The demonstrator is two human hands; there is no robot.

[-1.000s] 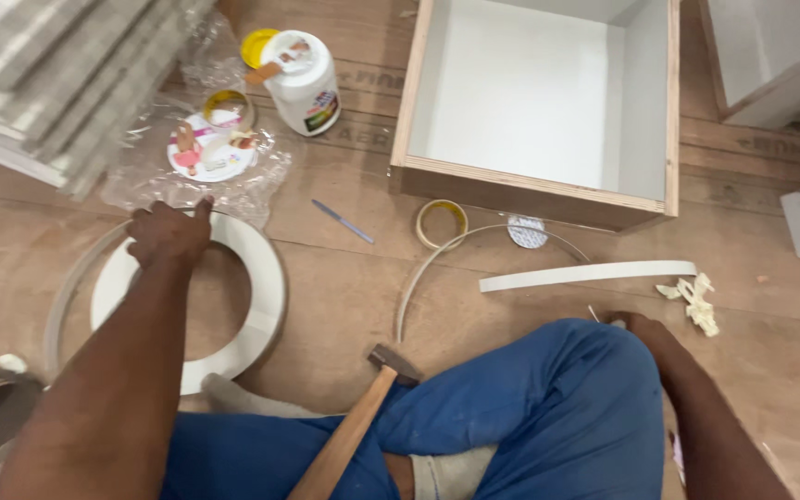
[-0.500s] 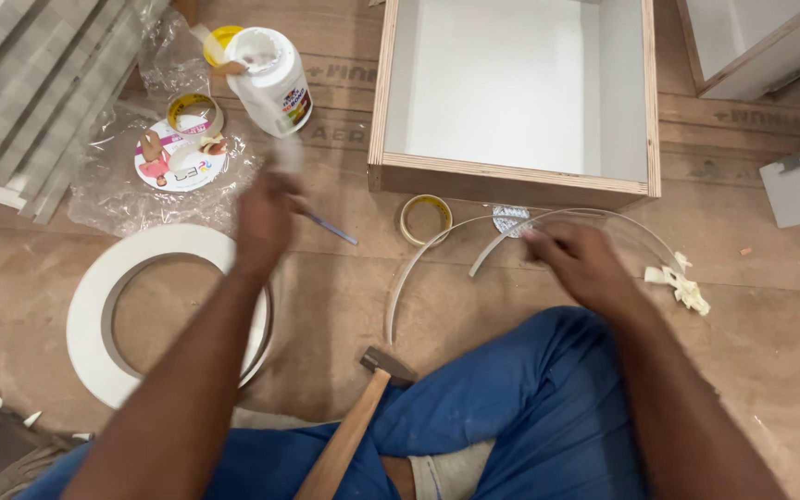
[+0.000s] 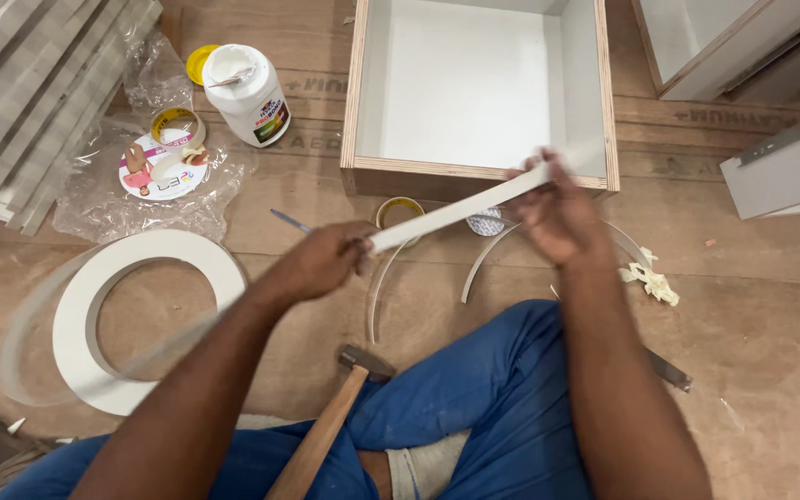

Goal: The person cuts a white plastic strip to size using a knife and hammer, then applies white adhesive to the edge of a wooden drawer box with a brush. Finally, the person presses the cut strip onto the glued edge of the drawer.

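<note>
A white edge-band strip [image 3: 456, 209] is stretched between both of my hands above the floor. My left hand [image 3: 321, 261] pinches its near end; my right hand [image 3: 556, 215] grips the far end, close to the front edge of a plywood drawer box [image 3: 481, 172] with a white inside. The strip trails back from my left hand toward a large white roll of edge band [image 3: 94, 306] lying flat on the floor at the left. A curved loose piece of strip [image 3: 483, 259] lies under my hands.
A white glue bottle [image 3: 250, 93] and its yellow lid [image 3: 199, 61] stand at the back left by a plastic bag [image 3: 113, 208] with small tape rolls. A hammer [image 3: 331, 426] rests by my blue-trousered leg. White panels [image 3: 784, 171] lie at the right, grey slats [image 3: 30, 83] at the left.
Both hands rose off the floor and came together on the white strip, which is now lifted and pulled straight between them. The view shifted slightly.
</note>
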